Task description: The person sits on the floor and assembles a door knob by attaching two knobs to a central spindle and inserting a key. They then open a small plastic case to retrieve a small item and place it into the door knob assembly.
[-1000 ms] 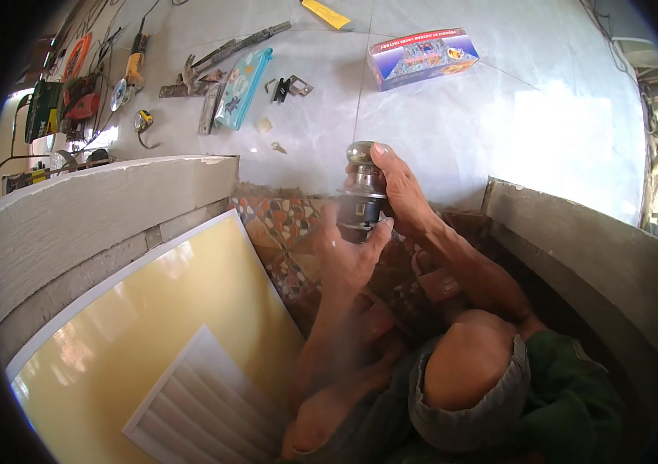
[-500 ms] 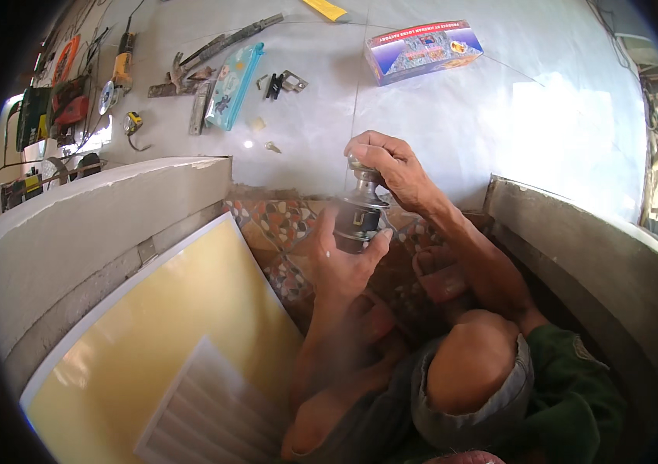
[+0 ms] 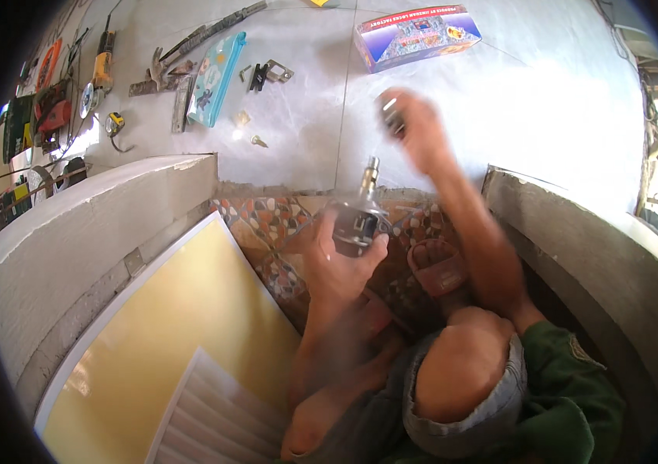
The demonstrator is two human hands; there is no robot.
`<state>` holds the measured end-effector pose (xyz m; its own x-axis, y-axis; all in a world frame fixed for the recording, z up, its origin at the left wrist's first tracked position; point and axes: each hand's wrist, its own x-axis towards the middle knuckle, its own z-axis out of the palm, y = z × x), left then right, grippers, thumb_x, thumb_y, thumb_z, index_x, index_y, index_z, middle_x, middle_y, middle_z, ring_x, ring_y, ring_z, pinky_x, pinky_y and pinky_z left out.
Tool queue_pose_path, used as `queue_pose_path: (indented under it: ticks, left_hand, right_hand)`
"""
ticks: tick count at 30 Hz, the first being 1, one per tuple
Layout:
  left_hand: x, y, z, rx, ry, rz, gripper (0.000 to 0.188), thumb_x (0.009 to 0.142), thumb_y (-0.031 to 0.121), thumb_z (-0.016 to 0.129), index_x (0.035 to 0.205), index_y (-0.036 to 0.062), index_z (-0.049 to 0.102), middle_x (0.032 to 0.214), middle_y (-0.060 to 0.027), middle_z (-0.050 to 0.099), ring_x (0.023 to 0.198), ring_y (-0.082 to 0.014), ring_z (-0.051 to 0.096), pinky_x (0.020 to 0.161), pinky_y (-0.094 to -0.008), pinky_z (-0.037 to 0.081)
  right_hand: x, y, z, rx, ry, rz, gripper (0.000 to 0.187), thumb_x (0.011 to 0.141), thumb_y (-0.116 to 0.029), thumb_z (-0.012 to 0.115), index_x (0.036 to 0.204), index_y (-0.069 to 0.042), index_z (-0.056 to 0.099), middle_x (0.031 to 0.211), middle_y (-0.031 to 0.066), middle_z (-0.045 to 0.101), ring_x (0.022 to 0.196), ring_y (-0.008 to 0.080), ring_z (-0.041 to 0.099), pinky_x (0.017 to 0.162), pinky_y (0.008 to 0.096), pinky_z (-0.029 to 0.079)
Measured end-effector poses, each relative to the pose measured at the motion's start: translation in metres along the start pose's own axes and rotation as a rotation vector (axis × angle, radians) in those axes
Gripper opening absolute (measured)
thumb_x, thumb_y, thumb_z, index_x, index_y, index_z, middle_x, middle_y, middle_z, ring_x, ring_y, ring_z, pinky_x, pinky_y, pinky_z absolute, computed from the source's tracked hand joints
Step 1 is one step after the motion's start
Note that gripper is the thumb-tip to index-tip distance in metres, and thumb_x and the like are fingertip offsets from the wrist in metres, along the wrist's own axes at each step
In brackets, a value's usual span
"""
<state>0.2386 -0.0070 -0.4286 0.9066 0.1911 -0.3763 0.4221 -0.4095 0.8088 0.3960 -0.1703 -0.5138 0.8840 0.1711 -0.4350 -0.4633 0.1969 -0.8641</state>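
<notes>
A metal door knob lock body [image 3: 357,220] is held in my left hand [image 3: 338,267], its fingers and thumb wrapped round the dark middle. Its bare spindle [image 3: 370,176] points up and away from me. Smeared by motion, my right hand [image 3: 420,131] is raised above the pale tiles beyond the lock, closed on a shiny round knob [image 3: 393,120] that stands apart from the spindle. A small key [image 3: 259,141] lies on the tiles to the left. Farther off are a metal strike plate [image 3: 278,71] and a black latch part [image 3: 258,77].
A blue-and-red box [image 3: 418,42] lies at the back. On the left are a teal pouch [image 3: 217,77], a hammer [image 3: 160,69], an angle grinder [image 3: 102,66] and a tape measure [image 3: 115,125]. Low walls [image 3: 105,201] flank me, and a yellow panel [image 3: 167,309] leans at the left.
The knob has come off the spindle. My right hand has carried it away from the lock, up and to the right. My left hand stays nearly in place with the lock body.
</notes>
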Motion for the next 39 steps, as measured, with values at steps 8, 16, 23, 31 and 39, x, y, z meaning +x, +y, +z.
queue_pose_path:
  ticks: [8, 16, 23, 31, 39]
  left_hand:
    - [0.019, -0.006, 0.010, -0.184, 0.033, -0.023, 0.050, 0.068, 0.022, 0.086, 0.107, 0.0017, 0.062, 0.092, -0.0121, 0.072, 0.083, -0.0263, 0.070, 0.077, -0.0378, 0.055]
    - [0.029, -0.013, 0.008, -0.201, 0.033, 0.013, 0.047, 0.071, 0.020, 0.084, 0.109, 0.0011, 0.063, 0.083, -0.0074, 0.073, 0.075, -0.0200, 0.071, 0.073, -0.0351, 0.056]
    - [0.032, -0.017, 0.009, -0.263, 0.005, -0.033, 0.046, 0.073, 0.018, 0.083, 0.110, -0.0001, 0.063, 0.084, -0.0073, 0.073, 0.074, -0.0163, 0.069, 0.073, -0.0335, 0.056]
    - [0.025, -0.018, -0.003, -0.193, 0.072, 0.069, 0.056, 0.070, 0.021, 0.086, 0.116, -0.0005, 0.061, 0.091, -0.0095, 0.072, 0.082, -0.0211, 0.070, 0.077, -0.0359, 0.055]
    - [0.010, 0.014, -0.018, -0.184, 0.135, 0.070, 0.055, 0.072, 0.026, 0.084, 0.114, -0.0016, 0.061, 0.092, -0.0080, 0.068, 0.079, -0.0152, 0.064, 0.072, -0.0315, 0.054]
  right_hand:
    - [0.003, 0.000, 0.004, 0.154, -0.019, 0.125, 0.034, 0.101, -0.037, 0.053, 0.108, -0.005, 0.063, 0.090, 0.0030, 0.062, 0.076, 0.0089, 0.055, 0.061, 0.0232, 0.043]
    - [0.027, 0.040, 0.002, -0.275, -0.081, -0.024, 0.037, 0.101, -0.039, 0.058, 0.112, -0.005, 0.065, 0.093, 0.0029, 0.064, 0.082, 0.0133, 0.058, 0.075, 0.0298, 0.048]
    - [0.032, 0.063, 0.001, -1.002, 0.000, -0.513, 0.038, 0.096, -0.037, 0.064, 0.116, -0.005, 0.067, 0.115, 0.0144, 0.062, 0.113, 0.0322, 0.055, 0.091, 0.0393, 0.049]
    - [0.011, 0.052, 0.010, -0.818, 0.185, -0.477, 0.040, 0.098, -0.038, 0.062, 0.120, -0.004, 0.066, 0.128, 0.0161, 0.057, 0.119, 0.0321, 0.053, 0.099, 0.0420, 0.045]
    - [-0.082, 0.008, 0.051, 0.378, -0.386, 0.299, 0.053, 0.104, -0.049, 0.048, 0.131, -0.005, 0.056, 0.115, 0.0078, 0.062, 0.109, 0.0211, 0.058, 0.092, 0.0370, 0.048]
